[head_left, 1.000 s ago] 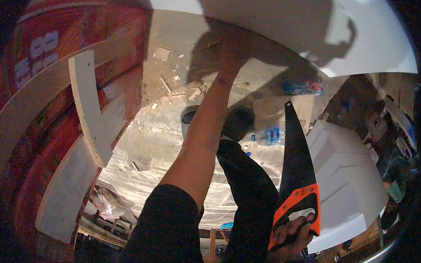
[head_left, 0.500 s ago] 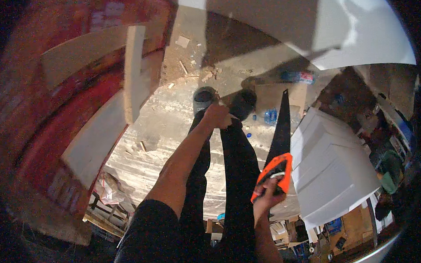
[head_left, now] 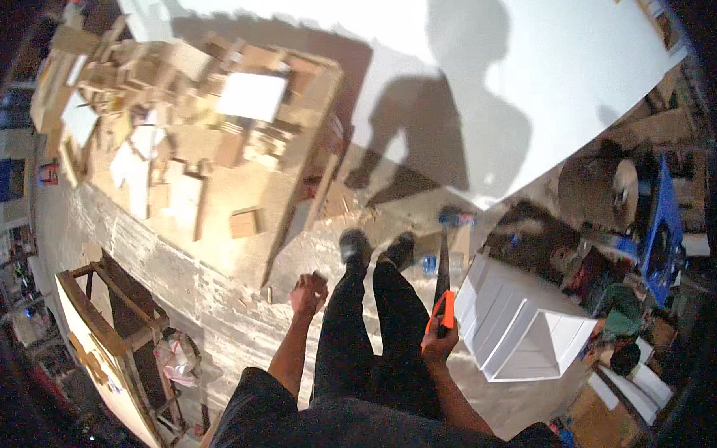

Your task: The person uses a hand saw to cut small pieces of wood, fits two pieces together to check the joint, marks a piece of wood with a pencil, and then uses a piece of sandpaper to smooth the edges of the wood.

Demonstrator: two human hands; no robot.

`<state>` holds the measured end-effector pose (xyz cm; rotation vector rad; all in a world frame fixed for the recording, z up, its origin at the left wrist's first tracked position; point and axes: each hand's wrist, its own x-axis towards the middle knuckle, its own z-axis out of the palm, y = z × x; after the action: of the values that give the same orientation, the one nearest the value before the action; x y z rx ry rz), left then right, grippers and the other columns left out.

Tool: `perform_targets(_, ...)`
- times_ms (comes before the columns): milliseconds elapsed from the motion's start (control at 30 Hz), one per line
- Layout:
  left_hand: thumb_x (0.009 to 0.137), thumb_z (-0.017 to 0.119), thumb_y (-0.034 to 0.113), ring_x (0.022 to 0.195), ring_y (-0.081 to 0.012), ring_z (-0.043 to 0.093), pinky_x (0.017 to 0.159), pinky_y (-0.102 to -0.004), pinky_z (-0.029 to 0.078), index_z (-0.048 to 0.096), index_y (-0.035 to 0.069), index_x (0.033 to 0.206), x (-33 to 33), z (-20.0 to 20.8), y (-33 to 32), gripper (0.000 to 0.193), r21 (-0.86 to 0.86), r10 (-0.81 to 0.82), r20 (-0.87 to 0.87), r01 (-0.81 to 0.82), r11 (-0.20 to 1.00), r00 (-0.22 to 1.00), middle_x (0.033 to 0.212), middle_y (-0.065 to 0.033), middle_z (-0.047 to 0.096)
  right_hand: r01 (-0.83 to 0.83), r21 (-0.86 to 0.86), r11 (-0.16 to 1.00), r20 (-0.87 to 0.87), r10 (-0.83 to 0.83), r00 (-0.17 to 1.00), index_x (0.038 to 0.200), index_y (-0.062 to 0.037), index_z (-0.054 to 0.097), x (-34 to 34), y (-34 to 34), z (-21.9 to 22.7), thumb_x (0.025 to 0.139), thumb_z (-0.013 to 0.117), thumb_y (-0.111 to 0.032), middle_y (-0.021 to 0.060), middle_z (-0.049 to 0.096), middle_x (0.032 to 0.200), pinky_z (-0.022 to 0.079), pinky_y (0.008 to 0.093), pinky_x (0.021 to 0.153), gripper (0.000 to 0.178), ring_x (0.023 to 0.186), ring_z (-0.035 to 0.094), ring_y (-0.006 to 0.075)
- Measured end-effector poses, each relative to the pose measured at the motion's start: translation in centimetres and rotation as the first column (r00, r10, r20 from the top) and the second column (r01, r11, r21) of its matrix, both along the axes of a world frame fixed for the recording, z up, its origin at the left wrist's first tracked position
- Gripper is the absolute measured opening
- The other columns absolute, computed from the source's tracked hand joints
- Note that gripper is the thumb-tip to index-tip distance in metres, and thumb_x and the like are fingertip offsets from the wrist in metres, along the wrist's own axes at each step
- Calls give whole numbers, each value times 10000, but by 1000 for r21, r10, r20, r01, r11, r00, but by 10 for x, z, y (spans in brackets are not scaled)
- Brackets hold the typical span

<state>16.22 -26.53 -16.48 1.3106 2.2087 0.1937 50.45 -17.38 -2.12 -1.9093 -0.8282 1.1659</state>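
Note:
My right hand (head_left: pixel 436 344) grips the orange-and-black handle of a handsaw (head_left: pixel 443 309). The dark blade stretches away from me, past my right leg, narrowing toward the tip. On the other side of my legs, my left hand (head_left: pixel 304 295) is held over the floor with its fingers curled. Something small and brownish shows at those fingertips, too blurred to name. Nearest to that hand is the corner of a low worktable (head_left: pixel 249 263) covered with wood offcuts (head_left: pixel 185 200).
White folded panels (head_left: pixel 510 317) stand right of the saw. A large white board (head_left: pixel 559 75) spans the far side. At left are a wooden frame (head_left: pixel 108 304) and a plastic bag (head_left: pixel 176 358). A plastic bottle (head_left: pixel 429 265) lies near my feet, with clutter at far right.
My view has swung back and left, bringing the offcut-covered table into sight. My left hand has moved from in front of my legs out to the left. The saw remains in my right hand.

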Motion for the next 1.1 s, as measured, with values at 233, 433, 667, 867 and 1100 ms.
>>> perform_targets(233,741,785,381,835,-335,647,725,-441,506,568,34,972,-34,171,-41,469,168,379,165,-405,899,910,918,-148,649,-296,317,901,198,243,950,811,-43,513,-49,34,148,867,670,-204,14,489,626,399,317,513,232,573,450,116)
perform_targets(433,740,787,377,836,-336,651,728,-423,518,583,18,1091,-87,213,-52,541,316,523,274,-589,743,807,928,-157,645,-695,413,589,611,386,691,789,-58,507,-94,22,175,817,697,-220,86,542,623,463,352,545,252,550,574,256)
perform_targets(667,730,804,367,786,-302,662,716,-395,523,588,42,1116,-201,246,-108,549,435,419,417,-582,687,806,885,-148,650,-825,510,244,673,485,559,827,-42,559,-263,-31,223,798,726,-229,92,547,586,445,385,477,252,475,561,313)
perform_targets(867,718,819,309,595,-217,631,567,-342,493,610,50,1038,-288,258,-197,462,519,589,340,-669,532,733,859,-111,649,-854,519,-31,715,563,414,838,-23,554,-396,-81,236,814,734,-244,92,510,576,419,355,446,286,440,525,287)
perform_targets(1100,717,818,341,629,-217,630,602,-343,503,621,30,1046,-347,255,-231,493,367,679,391,-782,504,621,917,-107,673,-816,494,-301,667,733,134,871,-19,585,-500,-71,221,756,749,-219,123,567,691,477,400,524,283,568,579,334)
